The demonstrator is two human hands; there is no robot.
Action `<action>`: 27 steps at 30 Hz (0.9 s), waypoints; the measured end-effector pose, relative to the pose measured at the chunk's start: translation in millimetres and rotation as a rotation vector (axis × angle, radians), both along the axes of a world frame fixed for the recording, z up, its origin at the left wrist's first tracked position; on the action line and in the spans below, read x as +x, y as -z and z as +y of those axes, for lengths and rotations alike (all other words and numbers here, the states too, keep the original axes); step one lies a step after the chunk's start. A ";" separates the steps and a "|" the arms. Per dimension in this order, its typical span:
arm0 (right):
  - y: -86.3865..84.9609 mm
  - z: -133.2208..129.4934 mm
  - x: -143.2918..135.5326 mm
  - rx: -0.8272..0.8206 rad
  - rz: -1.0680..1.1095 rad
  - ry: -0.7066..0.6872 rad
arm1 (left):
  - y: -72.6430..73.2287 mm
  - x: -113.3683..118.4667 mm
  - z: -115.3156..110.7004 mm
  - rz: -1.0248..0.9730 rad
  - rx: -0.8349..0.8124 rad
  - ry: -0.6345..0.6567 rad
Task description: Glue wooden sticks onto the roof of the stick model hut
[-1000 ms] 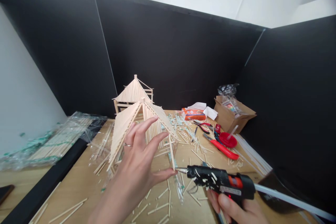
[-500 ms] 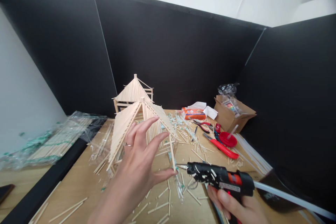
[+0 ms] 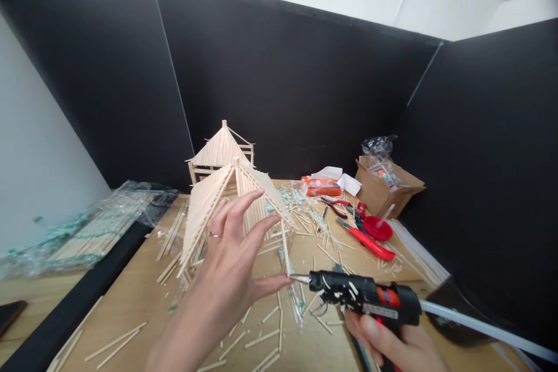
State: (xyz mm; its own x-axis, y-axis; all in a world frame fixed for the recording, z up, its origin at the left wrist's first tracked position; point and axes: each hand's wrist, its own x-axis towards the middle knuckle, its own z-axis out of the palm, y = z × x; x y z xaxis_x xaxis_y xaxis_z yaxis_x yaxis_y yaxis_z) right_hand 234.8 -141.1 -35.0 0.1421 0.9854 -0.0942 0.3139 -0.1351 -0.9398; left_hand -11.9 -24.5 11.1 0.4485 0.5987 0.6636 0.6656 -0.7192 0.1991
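Observation:
My left hand [image 3: 235, 256] is in front of a stick house model [image 3: 204, 203] with a steep roof of thin wooden sticks. A short wooden stick [image 3: 285, 247] is pinched lengthwise between its index fingertip and thumb tip. My right hand [image 3: 387, 340] is wrapped round the handle of a black hot glue gun [image 3: 364, 296], whose metal nozzle points left at the stick's lower end, by my left thumb. From the gun's back a long white glue stick [image 3: 483, 325] sticks out. Part of the model is hidden behind my left hand.
Behind stands a second stick model [image 3: 222, 148]. Red-handled cutters [image 3: 370, 244], a red dish [image 3: 377, 228], an orange packet [image 3: 321, 186] and a cardboard box [image 3: 383, 192] lie at the right. Bagged sticks [image 3: 104, 226] are at the left. Loose stick pieces litter the table [image 3: 143, 279].
The glue gun's nozzle has come slightly left, closer to the lower end of the stick and my left thumb. My left hand keeps its pinch; the view has shifted a little.

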 end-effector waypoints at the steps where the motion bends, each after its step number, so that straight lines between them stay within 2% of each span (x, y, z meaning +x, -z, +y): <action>1: 0.1 -0.1 0.3 0.000 -0.001 0.002 | -0.1 -0.6 -0.4 0.005 -0.004 -0.003; 9: -1.6 0.2 1.5 -0.007 0.020 0.043 | -0.3 -2.7 -1.9 0.028 -0.009 -0.010; 27: -10.4 9.0 4.5 0.049 -0.003 0.011 | -1.6 0.0 -2.8 0.024 0.000 0.024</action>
State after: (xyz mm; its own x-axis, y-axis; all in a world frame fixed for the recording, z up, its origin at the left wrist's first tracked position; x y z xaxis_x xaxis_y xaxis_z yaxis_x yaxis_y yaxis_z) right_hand 239.3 -132.1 -24.6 0.1526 0.9873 -0.0451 0.3156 -0.0919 -0.9444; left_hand -11.8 -27.2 12.8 0.4780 0.5876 0.6529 0.6529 -0.7349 0.1833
